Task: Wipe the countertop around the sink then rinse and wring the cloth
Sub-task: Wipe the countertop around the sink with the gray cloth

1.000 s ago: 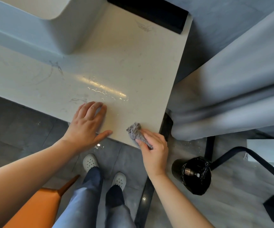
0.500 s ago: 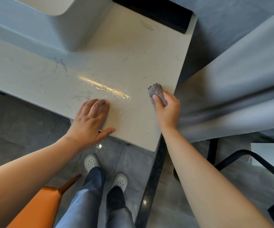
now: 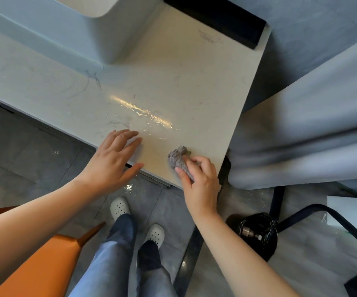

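Press cloth, bunched in curled fingers of right hand at 5 o'clock corner of countertop, flatter; sweep toward wet streak at 11 o'clock, bracing with left hand, straight-fingered and empty, at 9 o'clock.

— What do we see on the pale countertop?
— At the far left we see the white sink standing on it, and a wet streak shining near the middle.
— And along the near edge?
— We find the grey cloth bunched near the right corner, pinched by the right hand. The left hand lies flat just left of it.
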Available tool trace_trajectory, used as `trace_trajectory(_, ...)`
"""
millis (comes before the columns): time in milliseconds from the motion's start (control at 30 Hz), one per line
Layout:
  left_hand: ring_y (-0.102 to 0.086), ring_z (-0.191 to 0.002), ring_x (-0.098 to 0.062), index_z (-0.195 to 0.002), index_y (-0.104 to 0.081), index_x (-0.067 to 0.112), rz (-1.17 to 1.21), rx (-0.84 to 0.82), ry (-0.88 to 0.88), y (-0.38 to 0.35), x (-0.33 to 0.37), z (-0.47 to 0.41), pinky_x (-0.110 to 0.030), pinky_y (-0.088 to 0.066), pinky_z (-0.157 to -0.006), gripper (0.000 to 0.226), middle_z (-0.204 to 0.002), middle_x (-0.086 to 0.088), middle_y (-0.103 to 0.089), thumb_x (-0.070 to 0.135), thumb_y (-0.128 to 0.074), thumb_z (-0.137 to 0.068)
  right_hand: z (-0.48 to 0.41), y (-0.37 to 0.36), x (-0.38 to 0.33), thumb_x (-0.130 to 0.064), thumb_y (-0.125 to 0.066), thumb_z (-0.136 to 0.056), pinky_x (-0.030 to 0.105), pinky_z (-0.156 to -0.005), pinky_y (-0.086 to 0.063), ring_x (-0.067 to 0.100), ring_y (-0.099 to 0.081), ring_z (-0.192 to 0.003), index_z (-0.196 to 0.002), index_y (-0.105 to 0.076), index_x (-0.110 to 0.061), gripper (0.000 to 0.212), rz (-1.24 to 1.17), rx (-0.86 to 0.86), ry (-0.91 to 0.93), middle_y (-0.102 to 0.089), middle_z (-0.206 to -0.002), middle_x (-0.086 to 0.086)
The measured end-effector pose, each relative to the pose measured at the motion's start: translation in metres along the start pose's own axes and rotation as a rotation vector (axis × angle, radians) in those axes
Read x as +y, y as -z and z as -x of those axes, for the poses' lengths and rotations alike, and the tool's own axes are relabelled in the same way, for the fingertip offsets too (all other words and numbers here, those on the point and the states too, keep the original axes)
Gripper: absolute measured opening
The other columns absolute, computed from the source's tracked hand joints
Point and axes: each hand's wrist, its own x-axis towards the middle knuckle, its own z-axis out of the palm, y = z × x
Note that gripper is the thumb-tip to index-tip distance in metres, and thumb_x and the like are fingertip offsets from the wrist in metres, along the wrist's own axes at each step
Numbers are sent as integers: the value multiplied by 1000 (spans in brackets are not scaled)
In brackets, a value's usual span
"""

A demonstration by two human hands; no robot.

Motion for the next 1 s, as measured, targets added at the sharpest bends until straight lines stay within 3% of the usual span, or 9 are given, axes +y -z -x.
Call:
trace_trajectory(167,-38,-130,-34,-135,-47,4,-5,46,92,12,-19,-2,-50,-32,-109,68,-139,-14,-45,53,-40,-89,2,9,-15,-24,-72,-82,23,-75,-52,13,-57,-91,-107,-70,-11,28,-191,-178,-51,-59,-101,-3)
trace_trajectory(267,-37,-128,-33,-138,-44,6,-14,16,124,15,-33,-6,-48,-35,-107,75,-139,-13,-44,60,-37,-87,-27,25,-14,-21,-72,-82,13,-71,-46,12,-58,-83,-102,-70,-6,25,-275,-33,-154,-58,-96,0)
trace_trajectory(400,-36,-130,-34,-139,-43,6,-56,-30,117,9,-42,-2,-50,-36,-107,81,-140,-13,-43,65,-34,-85,-92,27,4,-21,-69,-85,2,-72,-36,13,-54,-85,-100,-69,-1,25,-186,118,-219,-60,-99,8)
trace_trajectory(500,-33,-134,-33,-141,-40,4,-63,-32,91,5,-46,0,-48,-31,-111,80,-143,-14,-40,63,-35,-86,-117,8,18,-22,-68,-86,18,-79,-43,20,-57,-89,-102,-69,-2,26,-134,108,-266,-60,-102,9)
trace_trajectory(600,-32,-134,-35,-140,-40,3,-42,-21,71,0,-49,0,-50,-28,-112,79,-143,-15,-40,61,-38,-87,-110,-9,14,-23,-69,-85,17,-76,-38,19,-58,-94,-109,-68,-4,30,-100,117,-262,-61,-105,6)
trace_trajectory(700,-32,-135,-35,-141,-40,3,-14,-9,51,-3,-52,1,-53,-29,-111,77,-143,-15,-40,59,-41,-87,-84,-21,-2,-25,-71,-83,26,-73,-45,18,-59,-94,-109,-69,-8,31,-103,74,-202,-62,-103,0)
trace_trajectory(800,-30,-136,-34,-142,-39,5,27,-11,27,-3,-56,2,-53,-28,-111,76,-144,-14,-38,58,-42,-87,-54,-29,-20,-26,-72,-82,24,-68,-45,16,-59,-90,-106,-71,-11,29,-104,19,-152,-62,-100,-3)
trace_trajectory(1000,-29,-137,-29,-143,-39,8,50,-35,-7,5,-64,3,-41,-25,-114,73,-146,-11,-37,56,-39,-88,-4,-33,-43,-23,-75,-79,25,-73,-51,12,-58,-89,-105,-72,-14,27,-141,-56,-37,-63,-99,-5)
